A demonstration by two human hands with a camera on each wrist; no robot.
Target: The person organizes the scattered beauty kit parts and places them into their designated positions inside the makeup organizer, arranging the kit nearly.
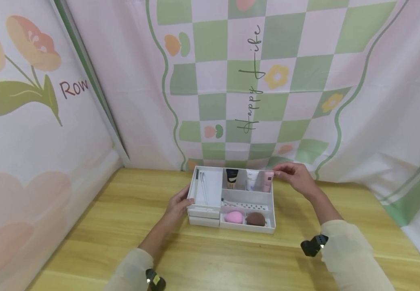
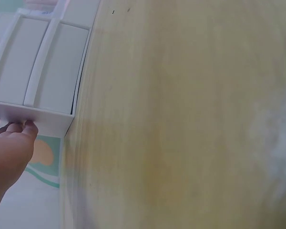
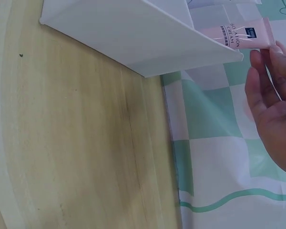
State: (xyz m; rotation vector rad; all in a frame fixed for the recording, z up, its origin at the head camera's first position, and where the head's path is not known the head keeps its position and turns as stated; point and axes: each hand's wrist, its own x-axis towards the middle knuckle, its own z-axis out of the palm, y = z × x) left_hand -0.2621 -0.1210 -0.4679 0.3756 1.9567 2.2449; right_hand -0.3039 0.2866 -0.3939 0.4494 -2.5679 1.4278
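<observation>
A white desk organizer stands on the table with its compartments facing up. My left hand holds its left side, the thumb at the rim and the fingertips against the side wall in the left wrist view. At the back right corner my right hand pinches the end of a pink cream tube, which stands in the rear compartment. Beside that tube are a white tube and a dark tube. A pink makeup sponge and a brown sponge lie in the front compartment.
Thin sticks lie in the organizer's left tray, and a dotted white strip lies in the middle compartment. Two drawer fronts show at the front left. A patterned curtain hangs right behind the wooden table.
</observation>
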